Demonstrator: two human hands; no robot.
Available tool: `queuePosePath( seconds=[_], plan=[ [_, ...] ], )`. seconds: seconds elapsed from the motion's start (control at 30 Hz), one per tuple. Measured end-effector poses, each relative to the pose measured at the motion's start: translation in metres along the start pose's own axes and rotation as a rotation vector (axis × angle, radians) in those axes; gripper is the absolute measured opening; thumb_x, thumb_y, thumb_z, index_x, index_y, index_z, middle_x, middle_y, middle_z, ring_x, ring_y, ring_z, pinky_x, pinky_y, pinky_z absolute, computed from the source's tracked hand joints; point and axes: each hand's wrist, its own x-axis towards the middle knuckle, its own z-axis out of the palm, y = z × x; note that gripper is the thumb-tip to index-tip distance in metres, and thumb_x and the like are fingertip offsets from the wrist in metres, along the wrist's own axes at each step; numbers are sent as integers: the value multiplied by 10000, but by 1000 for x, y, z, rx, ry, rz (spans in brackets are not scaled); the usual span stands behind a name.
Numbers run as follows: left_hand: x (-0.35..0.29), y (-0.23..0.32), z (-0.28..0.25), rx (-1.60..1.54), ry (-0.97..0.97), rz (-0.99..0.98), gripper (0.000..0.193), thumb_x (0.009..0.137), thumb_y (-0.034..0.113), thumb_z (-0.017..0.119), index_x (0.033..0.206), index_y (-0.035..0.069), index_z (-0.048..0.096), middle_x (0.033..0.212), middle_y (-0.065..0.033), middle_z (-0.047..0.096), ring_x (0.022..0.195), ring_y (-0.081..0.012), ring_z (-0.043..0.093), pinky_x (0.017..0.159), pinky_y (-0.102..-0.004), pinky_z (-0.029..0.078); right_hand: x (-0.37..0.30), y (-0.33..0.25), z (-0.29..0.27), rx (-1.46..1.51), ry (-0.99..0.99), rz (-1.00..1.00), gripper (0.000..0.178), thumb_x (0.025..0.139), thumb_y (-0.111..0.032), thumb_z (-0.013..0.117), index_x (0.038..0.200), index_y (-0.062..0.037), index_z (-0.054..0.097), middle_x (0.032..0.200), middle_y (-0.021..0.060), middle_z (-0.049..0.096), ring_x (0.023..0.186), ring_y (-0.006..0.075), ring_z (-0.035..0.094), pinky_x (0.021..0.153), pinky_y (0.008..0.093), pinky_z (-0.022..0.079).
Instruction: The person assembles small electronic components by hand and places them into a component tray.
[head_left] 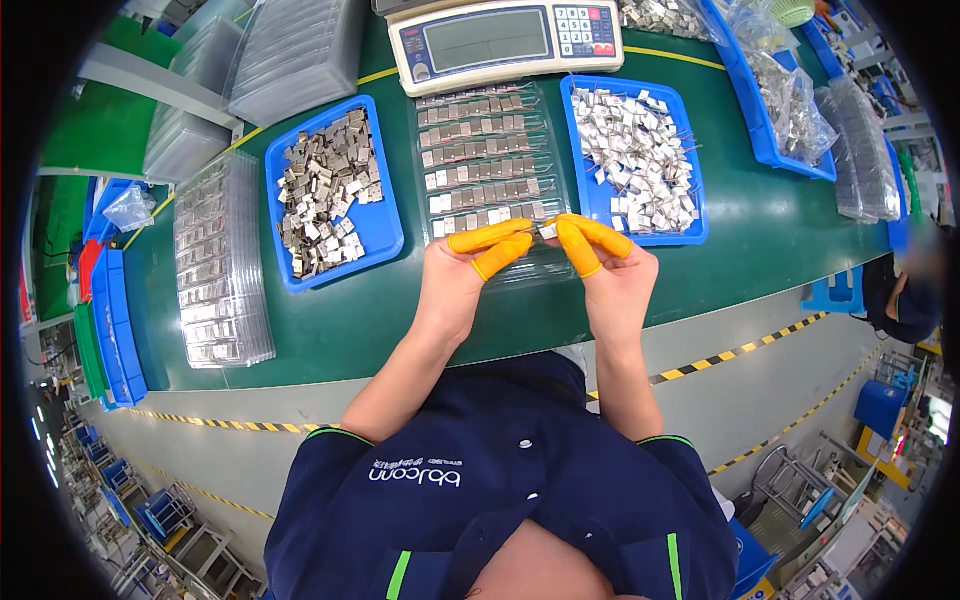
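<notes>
Yellow finger cots cover the thumb and forefinger of my left hand (468,275) and right hand (610,270). Both hands are closed in a pinch, their fingertips meeting at a small white-and-silver connector part (547,231). The fingertips partly hide this piece. Just beneath and beyond them lies a clear plastic blister tray (560,190) with rows of similar connector parts. A blue tray of loose metallic connector parts (335,175) is on the left. To the right, another blue tray (655,239) holds white connector parts with thin wire leads.
A digital weighing scale (505,45) stands behind the blister tray. Stacked clear trays (220,270) are at the left, with taller stacks (295,60) behind. A long blue bin (755,120) with bagged parts sits far right. The green table's (330,365) front edge is near my body.
</notes>
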Motion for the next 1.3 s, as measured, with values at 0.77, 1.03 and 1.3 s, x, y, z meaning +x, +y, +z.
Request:
queuePosePath(
  seconds=[0.77,1.03,1.3],
  plan=[
    [-3,15,-8,600,-51,412,189,729,-14,695,916,15,697,901,-77,679,799,-150,623,750,-249,484,10,-9,-12,-445,-220,-190,202,728,18,682,929,2,672,921,92,670,870,175,624,789,274,472],
    [-9,15,-13,286,-155,215,201,729,-29,695,928,-2,687,888,-84,675,787,-142,629,735,-254,505,11,-8,-12,-86,-382,184,202,729,35,692,924,48,641,915,116,658,819,171,637,754,258,518],
    [-15,13,-20,367,-196,221,183,731,-40,684,915,-42,676,903,-128,662,825,-184,641,762,-281,520,4,-5,-13,-42,-458,222,246,744,56,670,984,54,614,970,125,644,844,165,639,781,266,519]
  ],
)
